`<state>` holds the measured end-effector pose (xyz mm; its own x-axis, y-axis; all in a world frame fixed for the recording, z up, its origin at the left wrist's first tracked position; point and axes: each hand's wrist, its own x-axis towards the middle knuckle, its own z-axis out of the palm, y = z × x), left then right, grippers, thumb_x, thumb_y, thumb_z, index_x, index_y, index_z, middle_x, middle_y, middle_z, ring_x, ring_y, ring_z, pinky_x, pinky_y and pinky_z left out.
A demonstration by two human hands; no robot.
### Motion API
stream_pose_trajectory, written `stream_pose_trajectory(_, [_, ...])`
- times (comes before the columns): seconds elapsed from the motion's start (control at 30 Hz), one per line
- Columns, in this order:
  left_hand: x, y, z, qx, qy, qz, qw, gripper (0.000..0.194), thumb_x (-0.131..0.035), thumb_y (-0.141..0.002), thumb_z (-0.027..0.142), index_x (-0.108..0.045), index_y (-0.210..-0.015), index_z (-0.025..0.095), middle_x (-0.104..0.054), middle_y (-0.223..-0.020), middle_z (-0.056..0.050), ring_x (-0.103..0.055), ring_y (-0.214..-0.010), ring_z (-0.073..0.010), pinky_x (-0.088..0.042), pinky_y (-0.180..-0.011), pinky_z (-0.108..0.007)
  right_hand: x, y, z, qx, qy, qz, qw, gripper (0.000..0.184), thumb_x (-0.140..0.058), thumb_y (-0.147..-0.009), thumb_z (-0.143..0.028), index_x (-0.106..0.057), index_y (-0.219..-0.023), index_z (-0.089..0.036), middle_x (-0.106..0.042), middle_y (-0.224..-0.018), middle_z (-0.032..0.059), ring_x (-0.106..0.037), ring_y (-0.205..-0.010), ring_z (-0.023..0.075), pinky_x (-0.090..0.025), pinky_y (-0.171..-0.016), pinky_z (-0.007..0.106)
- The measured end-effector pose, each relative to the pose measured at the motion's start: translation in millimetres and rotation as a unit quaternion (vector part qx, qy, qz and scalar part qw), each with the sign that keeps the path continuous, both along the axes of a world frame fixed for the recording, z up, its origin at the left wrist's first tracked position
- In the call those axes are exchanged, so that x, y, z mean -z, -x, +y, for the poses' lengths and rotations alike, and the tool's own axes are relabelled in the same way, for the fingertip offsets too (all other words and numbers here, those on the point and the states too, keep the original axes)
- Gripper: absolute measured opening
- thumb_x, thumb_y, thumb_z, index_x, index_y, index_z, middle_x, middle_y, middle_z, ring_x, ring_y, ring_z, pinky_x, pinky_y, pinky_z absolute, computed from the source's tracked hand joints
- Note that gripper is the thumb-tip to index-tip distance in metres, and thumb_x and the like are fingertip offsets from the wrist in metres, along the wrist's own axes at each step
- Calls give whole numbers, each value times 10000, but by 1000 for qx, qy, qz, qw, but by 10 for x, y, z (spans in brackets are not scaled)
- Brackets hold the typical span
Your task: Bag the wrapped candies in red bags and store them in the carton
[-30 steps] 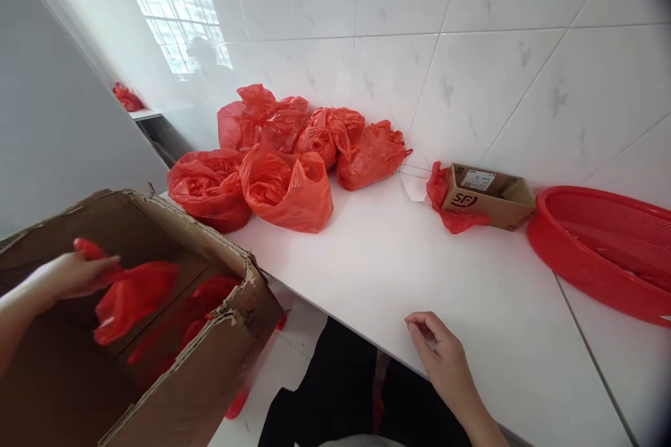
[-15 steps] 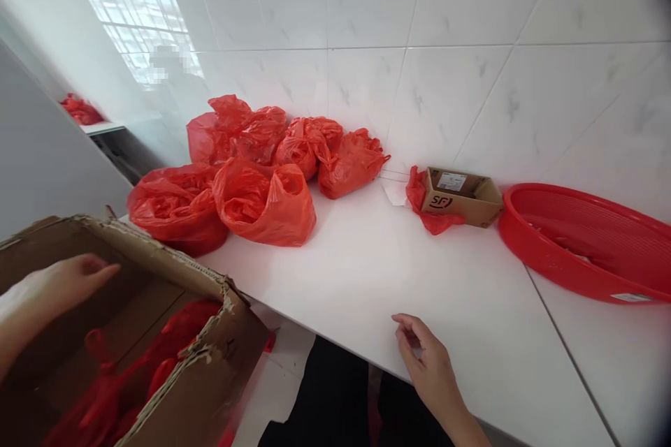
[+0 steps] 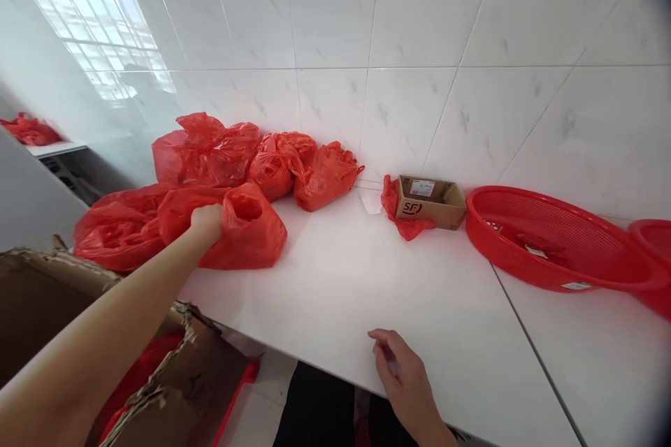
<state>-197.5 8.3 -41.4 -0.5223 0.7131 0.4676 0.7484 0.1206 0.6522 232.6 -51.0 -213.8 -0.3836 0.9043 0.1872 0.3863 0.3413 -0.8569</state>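
Observation:
My left hand reaches into the mouth of an open red plastic bag on the table. Its fingers are hidden inside the bag, so I cannot see what they touch. Beside it slumps another open red plastic bag, further left. My right hand rests at the table's front edge, fingers loosely curved and apart, holding nothing.
Tied red bags line the wall. A small cardboard box stands right of them, beside a red mesh basket. At lower left, a large torn carton holds red plastic.
My left hand has moved from above the large carton up and right into the open red bag. The view has turned rightward; my right hand stays over the table's front edge.

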Motion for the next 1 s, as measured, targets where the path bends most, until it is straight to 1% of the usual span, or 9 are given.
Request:
stream_pose_trajectory(0.13, [-403,114,91,-79,-25,-33,996,318,-639,-860,365,-593,-710,88,-643,-802,3,-485,-1265,-362,-226,-1100,-617,-38,22,4,-1,4,-2,1000,282,-417,-956,-382,-645,-1028,-234,-670,-882,59,-627,-711,182,-515,-566,276])
stream_pose_trajectory(0.2, [-601,165,133,-105,-72,-67,990,291,-650,-838,362,-594,-798,79,-661,-899,11,-428,-1305,-372,-174,-1118,-629,-48,29,5,-2,9,2,1000,287,-407,-959,-386,-641,-1027,-232,-666,-882,63,-618,-711,186,-502,-557,280])
stream_pose_trajectory(0.4, [-1004,105,145,-123,-217,-250,936,179,-365,-930,111,-395,-1104,82,-502,-1375,-133,-541,-1199,-240,-457,-997,-457,-7,38,17,-13,45,11,999,275,-423,-957,-393,-634,-1024,-230,-652,-911,66,-614,-755,190,-500,-593,284])
stream_pose_trajectory(0.47, [-1037,-156,99,-51,-258,-319,911,205,-339,-910,76,-408,-1101,111,-537,-1331,-108,-588,-1131,-198,-512,-924,-382,-47,49,50,-12,73,39,997,281,-442,-953,-411,-618,-1069,-225,-635,-891,60,-615,-760,187,-514,-610,282])
stream_pose_trajectory(0.5, [-1012,-352,75,36,-290,-368,883,193,-333,-921,102,-449,-1074,120,-581,-1264,-91,-603,-1105,-195,-521,-906,-367,-98,55,76,-7,85,63,994,291,-447,-954,-419,-598,-1111,-225,-625,-891,56,-613,-758,182,-526,-628,285])
stream_pose_trajectory(0.6, [-739,-1142,8,160,-348,-457,803,107,-531,-851,169,-543,-952,136,-664,-991,-45,-639,-931,-169,-549,-777,-298,-388,61,189,23,90,156,983,365,-468,-955,-437,-481,-1270,-252,-604,-1025,67,-624,-820,174,-558,-718,316])
stream_pose_trajectory(0.77, [130,-2434,-157,240,-153,-583,761,213,-713,-734,315,-649,-829,135,-671,-801,-17,-595,-689,-126,-518,-604,-231,-991,-44,427,112,-100,180,972,543,-547,-924,-425,-341,-1423,-365,-389,-1461,78,-458,-1298,246,-462,-1022,455])
stream_pose_trajectory(0.87, [555,-2810,-276,221,-54,-661,715,198,-775,-648,258,-636,-713,133,-638,-671,-6,-568,-588,-124,-491,-519,-226,-1097,-187,529,133,-186,39,973,337,-609,-878,-397,-601,-1203,-307,-363,-1483,68,-352,-1375,295,-338,-1114,501])
stream_pose_trajectory(1.0, [830,-2866,-287,174,13,-745,644,204,-748,-640,180,-551,-596,153,-539,-523,21,-509,-465,-112,-439,-426,-217,-918,-457,564,30,-47,-86,995,87,-574,-865,-286,-647,-865,-238,-643,-1005,48,-606,-927,219,-490,-834,397])
